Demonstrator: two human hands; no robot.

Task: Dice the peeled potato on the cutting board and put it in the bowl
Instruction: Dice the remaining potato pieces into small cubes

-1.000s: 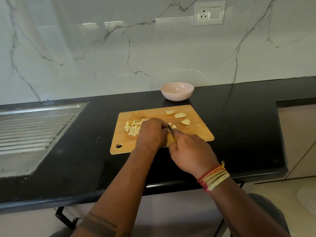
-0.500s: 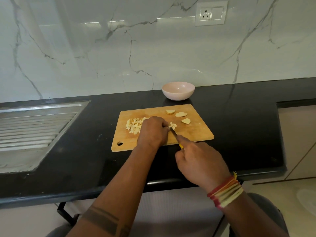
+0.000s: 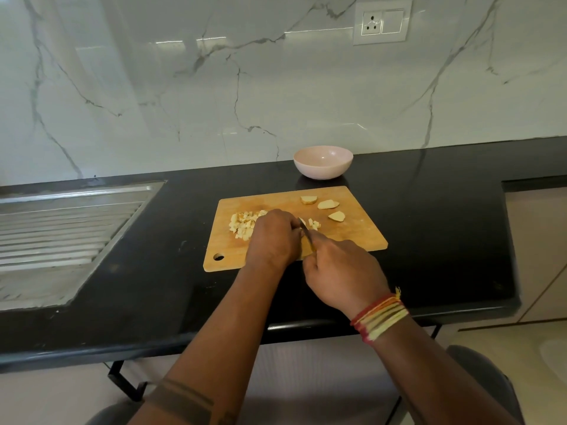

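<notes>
A wooden cutting board lies on the black counter. A heap of diced potato sits on its left part, a few more cubes just right of the blade, and three potato slices near its far right. My left hand presses down on a potato piece hidden under its fingers. My right hand grips a knife, whose blade rests against the left fingertips. An empty pink bowl stands beyond the board.
A steel sink drainboard is set into the counter at the left. The marble wall behind carries a socket. The counter's front edge runs under my forearms, and a cabinet stands at the right.
My right hand drew back toward me half a second ago and has now come forward again with the knife to the left fingertips. The left hand stayed in place.
</notes>
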